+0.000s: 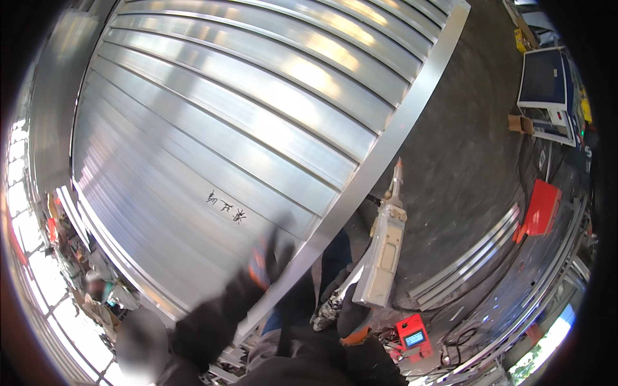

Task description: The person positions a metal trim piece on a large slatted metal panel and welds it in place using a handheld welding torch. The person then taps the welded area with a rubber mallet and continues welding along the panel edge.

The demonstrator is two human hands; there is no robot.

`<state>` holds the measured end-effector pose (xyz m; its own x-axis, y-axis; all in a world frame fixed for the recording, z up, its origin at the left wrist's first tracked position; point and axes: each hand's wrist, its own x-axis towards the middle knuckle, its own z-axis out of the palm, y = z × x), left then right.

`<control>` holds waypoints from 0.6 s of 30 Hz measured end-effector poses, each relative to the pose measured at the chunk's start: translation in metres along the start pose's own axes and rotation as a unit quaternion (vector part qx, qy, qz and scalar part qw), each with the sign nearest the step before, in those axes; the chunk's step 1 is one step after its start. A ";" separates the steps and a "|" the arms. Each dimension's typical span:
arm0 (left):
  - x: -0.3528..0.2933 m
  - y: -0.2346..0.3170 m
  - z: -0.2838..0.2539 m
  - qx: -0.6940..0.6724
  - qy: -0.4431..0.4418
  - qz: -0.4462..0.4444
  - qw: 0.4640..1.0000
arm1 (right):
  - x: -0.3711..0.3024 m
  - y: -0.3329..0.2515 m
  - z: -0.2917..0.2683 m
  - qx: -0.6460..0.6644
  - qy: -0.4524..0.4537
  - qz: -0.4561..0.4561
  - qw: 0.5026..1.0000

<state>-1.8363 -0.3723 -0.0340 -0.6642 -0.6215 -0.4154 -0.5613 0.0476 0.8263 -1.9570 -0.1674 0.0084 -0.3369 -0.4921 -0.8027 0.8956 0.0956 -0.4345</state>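
A large panel of ribbed silvery metal (257, 122) fills the upper left, with a flat bar (412, 116) along its right edge. Dark handwriting marks its surface. My left hand (277, 251), in a dark glove with an orange patch, is over the panel's near right edge. Motion blurs it, but its fingers look stretched apart, with nothing visible in them; contact with the metal is unclear. My right hand (354, 315), gloved, grips a pale handheld welding torch (387, 251) beside the panel. Its thin tip points away from me, near the bar. My right fingers are partly hidden behind the torch.
Several metal strips (470, 260) lie on the dark floor at right, near cables. A small red device with a lit screen (415, 338) is near my right arm. Farther off are a red box-like object (542, 207) and a blue-and-white machine (547, 93). A blurred grey shape (141, 344) borders my left sleeve.
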 end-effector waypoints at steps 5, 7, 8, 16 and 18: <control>-0.142 0.060 0.011 -0.238 -0.097 -0.125 0.958 | 0.001 0.017 0.073 -0.087 0.005 0.007 0.996; -0.159 0.052 -0.005 -0.273 -0.114 -0.289 0.911 | 0.002 0.018 0.094 -0.207 -0.015 0.009 0.978; -0.161 0.044 -0.015 -0.264 -0.149 -0.349 0.887 | 0.005 0.016 0.101 -0.250 -0.014 -0.009 0.968; -0.169 0.005 -0.065 -0.191 -0.201 -0.374 0.885 | 0.046 0.000 0.132 -0.273 -0.086 -0.087 0.954; -0.160 0.008 -0.070 -0.194 -0.192 -0.374 0.886 | 0.048 0.000 0.139 -0.219 -0.040 -0.099 0.970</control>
<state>-1.6999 -0.3269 0.0651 -0.3397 -0.0501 -0.9392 -0.7531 -0.5837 0.3035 -1.9323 -0.3113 0.0270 -0.4510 -0.6023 -0.6587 0.5996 0.3422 -0.7234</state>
